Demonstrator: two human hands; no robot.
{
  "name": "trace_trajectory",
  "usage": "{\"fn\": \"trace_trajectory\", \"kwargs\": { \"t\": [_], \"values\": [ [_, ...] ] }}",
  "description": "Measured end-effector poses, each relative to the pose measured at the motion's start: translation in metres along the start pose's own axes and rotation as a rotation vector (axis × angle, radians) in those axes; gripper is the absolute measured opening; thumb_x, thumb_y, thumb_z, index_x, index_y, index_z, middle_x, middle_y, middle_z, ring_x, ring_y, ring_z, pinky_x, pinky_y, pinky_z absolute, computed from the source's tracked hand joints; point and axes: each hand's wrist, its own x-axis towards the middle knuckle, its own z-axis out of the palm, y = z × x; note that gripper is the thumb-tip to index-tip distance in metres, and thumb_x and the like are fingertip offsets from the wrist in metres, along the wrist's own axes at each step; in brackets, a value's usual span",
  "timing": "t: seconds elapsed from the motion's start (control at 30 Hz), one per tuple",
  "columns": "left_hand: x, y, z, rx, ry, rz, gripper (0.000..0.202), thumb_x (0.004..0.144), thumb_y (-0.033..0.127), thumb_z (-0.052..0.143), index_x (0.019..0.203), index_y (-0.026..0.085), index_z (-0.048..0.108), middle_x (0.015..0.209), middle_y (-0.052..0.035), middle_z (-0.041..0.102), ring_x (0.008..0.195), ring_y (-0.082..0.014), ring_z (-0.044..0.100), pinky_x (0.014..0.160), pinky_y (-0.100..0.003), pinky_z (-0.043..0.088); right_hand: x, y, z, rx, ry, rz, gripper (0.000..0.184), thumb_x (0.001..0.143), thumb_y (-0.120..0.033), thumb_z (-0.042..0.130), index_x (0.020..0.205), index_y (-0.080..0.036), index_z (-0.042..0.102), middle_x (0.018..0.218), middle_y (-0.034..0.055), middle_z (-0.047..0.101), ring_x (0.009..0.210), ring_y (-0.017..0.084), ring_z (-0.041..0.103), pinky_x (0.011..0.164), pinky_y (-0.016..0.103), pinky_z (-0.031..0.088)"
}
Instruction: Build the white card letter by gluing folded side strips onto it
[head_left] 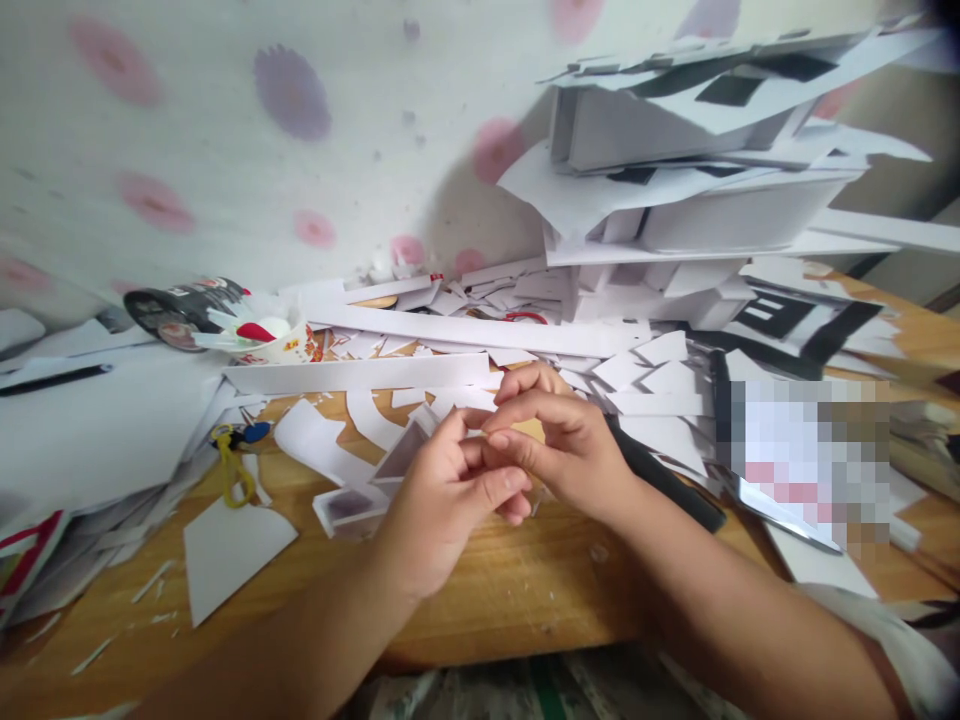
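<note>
My left hand (442, 500) and my right hand (559, 440) meet over the middle of the wooden table (525, 590), fingertips pinched together. Whatever they pinch is too small or hidden to name. Just left of my left hand lies a small folded white paper box (352, 505) with a triangular folded piece (401, 450) above it. Long white paper strips (360, 375) lie behind my hands.
A tall heap of white card models and offcuts (697, 170) fills the back right. Paper scraps cover the table, with a pointed sheet (225, 555) at front left. A dark tape roll (176, 310), a printed paper cup (281, 345) and a yellow-handled tool (229, 465) sit at left.
</note>
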Motion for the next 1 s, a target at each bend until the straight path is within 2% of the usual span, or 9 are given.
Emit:
{"fn": "trace_trajectory", "kwargs": {
  "t": [0.07, 0.2, 0.43, 0.5, 0.57, 0.67, 0.8, 0.93, 1.0],
  "values": [
    [0.001, 0.002, -0.003, 0.078, 0.015, 0.009, 0.011, 0.082, 0.021, 0.073, 0.087, 0.02, 0.063, 0.072, 0.0035, 0.067, 0.057, -0.007, 0.063, 0.054, -0.016, 0.051, 0.002, 0.001, -0.003, 0.019, 0.031, 0.023, 0.007, 0.082, -0.017, 0.07, 0.083, -0.024, 0.072, 0.093, 0.0033, 0.06, 0.099, 0.019, 0.056, 0.091, 0.035, 0.043],
    [0.007, 0.012, -0.017, 0.194, 0.193, 0.153, 0.01, 0.081, 0.022, 0.072, 0.075, 0.017, 0.066, 0.064, 0.0018, 0.067, 0.052, -0.0068, 0.06, 0.052, -0.015, 0.049, 0.008, 0.004, -0.014, 0.07, 0.048, 0.099, 0.002, 0.083, -0.022, 0.071, 0.081, -0.022, 0.07, 0.086, 0.0019, 0.061, 0.091, 0.018, 0.058, 0.088, 0.035, 0.044],
    [0.02, 0.026, -0.033, 0.229, 0.514, 0.455, 0.01, 0.071, 0.018, 0.077, 0.076, 0.017, 0.067, 0.064, 0.0018, 0.07, 0.053, -0.0099, 0.064, 0.055, -0.019, 0.055, 0.011, -0.004, -0.022, -0.105, -0.473, 0.239, 0.015, 0.078, -0.027, 0.074, 0.088, -0.016, 0.072, 0.087, 0.0052, 0.069, 0.081, 0.017, 0.063, 0.076, 0.03, 0.048],
    [0.02, 0.027, -0.035, 0.248, 0.541, 0.505, 0.01, 0.072, 0.017, 0.076, 0.076, 0.017, 0.068, 0.065, 0.0019, 0.07, 0.055, -0.0104, 0.065, 0.056, -0.02, 0.056, 0.01, -0.003, -0.021, -0.163, -0.521, 0.232, 0.003, 0.08, -0.02, 0.07, 0.08, -0.016, 0.071, 0.079, 0.0038, 0.069, 0.074, 0.015, 0.062, 0.071, 0.028, 0.047],
    [0.02, 0.027, -0.036, 0.261, 0.551, 0.523, 0.009, 0.073, 0.017, 0.076, 0.077, 0.018, 0.068, 0.066, 0.0019, 0.071, 0.055, -0.0108, 0.066, 0.057, -0.02, 0.057, 0.011, 0.0, -0.022, -0.2, -0.44, 0.206, 0.009, 0.081, -0.014, 0.065, 0.074, -0.017, 0.069, 0.074, 0.0028, 0.068, 0.069, 0.014, 0.06, 0.068, 0.027, 0.046],
    [0.017, 0.023, -0.034, 0.275, 0.486, 0.473, 0.01, 0.076, 0.02, 0.076, 0.081, 0.017, 0.068, 0.069, 0.0012, 0.071, 0.058, -0.0108, 0.067, 0.059, -0.02, 0.057, 0.013, 0.002, -0.025, -0.116, -0.222, 0.173, 0.009, 0.081, -0.017, 0.067, 0.072, -0.016, 0.068, 0.073, 0.0025, 0.066, 0.07, 0.014, 0.059, 0.066, 0.027, 0.045],
    [0.006, 0.014, -0.019, 0.269, 0.167, 0.223, 0.018, 0.08, 0.026, 0.074, 0.095, 0.018, 0.067, 0.083, -0.0014, 0.073, 0.069, -0.0116, 0.07, 0.065, -0.02, 0.058, 0.02, -0.01, -0.02, 0.131, 0.012, 0.122, 0.011, 0.078, -0.021, 0.073, 0.071, -0.017, 0.066, 0.071, -0.0006, 0.063, 0.067, 0.012, 0.057, 0.064, 0.026, 0.046],
    [-0.007, 0.009, 0.003, 0.275, -0.139, 0.051, 0.033, 0.08, 0.025, 0.073, 0.111, 0.02, 0.062, 0.103, -0.0062, 0.071, 0.087, -0.0176, 0.072, 0.075, -0.026, 0.06, 0.027, -0.037, 0.007, 0.149, 0.197, 0.014, 0.012, 0.077, -0.015, 0.072, 0.07, -0.018, 0.063, 0.07, -0.0026, 0.061, 0.067, 0.01, 0.056, 0.066, 0.025, 0.048],
    [-0.007, 0.009, 0.013, 0.367, -0.153, 0.076, 0.037, 0.075, 0.024, 0.076, 0.11, 0.021, 0.064, 0.102, -0.0052, 0.071, 0.092, -0.0206, 0.071, 0.078, -0.029, 0.061, 0.029, -0.048, 0.025, 0.104, 0.253, -0.065, 0.013, 0.08, -0.015, 0.069, 0.07, -0.019, 0.062, 0.071, -0.002, 0.061, 0.069, 0.01, 0.057, 0.068, 0.025, 0.05]
  ]
}}
